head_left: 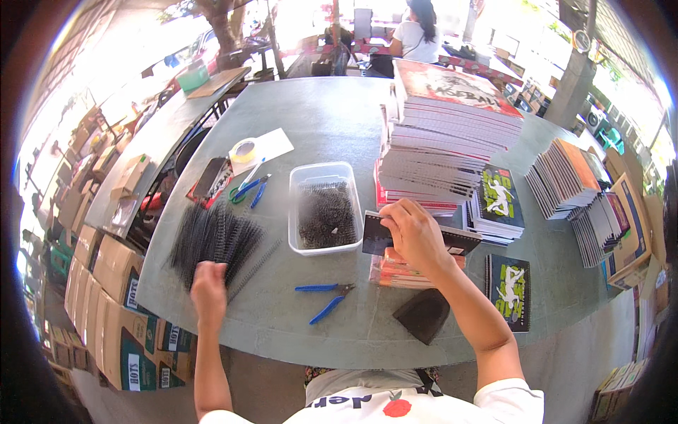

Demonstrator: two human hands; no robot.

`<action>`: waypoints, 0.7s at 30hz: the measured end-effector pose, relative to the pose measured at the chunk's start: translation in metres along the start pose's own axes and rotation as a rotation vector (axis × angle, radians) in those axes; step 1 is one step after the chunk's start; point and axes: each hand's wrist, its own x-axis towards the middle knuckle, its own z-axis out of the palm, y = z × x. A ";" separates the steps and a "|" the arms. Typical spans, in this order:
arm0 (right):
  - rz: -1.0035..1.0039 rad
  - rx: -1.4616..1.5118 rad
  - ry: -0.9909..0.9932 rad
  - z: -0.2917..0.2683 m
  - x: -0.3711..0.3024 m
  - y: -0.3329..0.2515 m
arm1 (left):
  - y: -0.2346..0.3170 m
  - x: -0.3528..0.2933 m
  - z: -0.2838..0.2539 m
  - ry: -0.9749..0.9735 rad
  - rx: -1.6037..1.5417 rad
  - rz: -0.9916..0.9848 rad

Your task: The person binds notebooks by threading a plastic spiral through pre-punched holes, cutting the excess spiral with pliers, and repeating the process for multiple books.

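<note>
My left hand (pixel 210 281) is closed with its fingertips at the near end of a pile of black spiral binding coils (pixel 219 237). Which coil it pinches is partly hidden. Between the fingers of my right hand (pixel 418 232) is a dark-covered notebook (pixel 376 234) with punched holes along its edge, held above a low stack of orange-edged notebooks (pixel 399 272). A clear plastic tub (pixel 293 212) filled with small black coil pieces stands between my hands. Blue-handled cutting pliers (pixel 326 300) lie nearer to me, beside a dark wedge-shaped block (pixel 422 316).
Tall notebook stacks (pixel 438 162) rise behind my right hand. A bound notebook (pixel 507 293) with a green design lies at right, with more stacks (pixel 565 180) beyond. Tape (pixel 244 150), scissors (pixel 244 191) and paper (pixel 275 147) lie far left. Cardboard boxes (pixel 113 311) line the table's left side.
</note>
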 end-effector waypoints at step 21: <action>0.066 -0.258 0.000 0.014 0.003 -0.023 | 0.154 0.049 -0.024 -0.127 -0.886 -0.022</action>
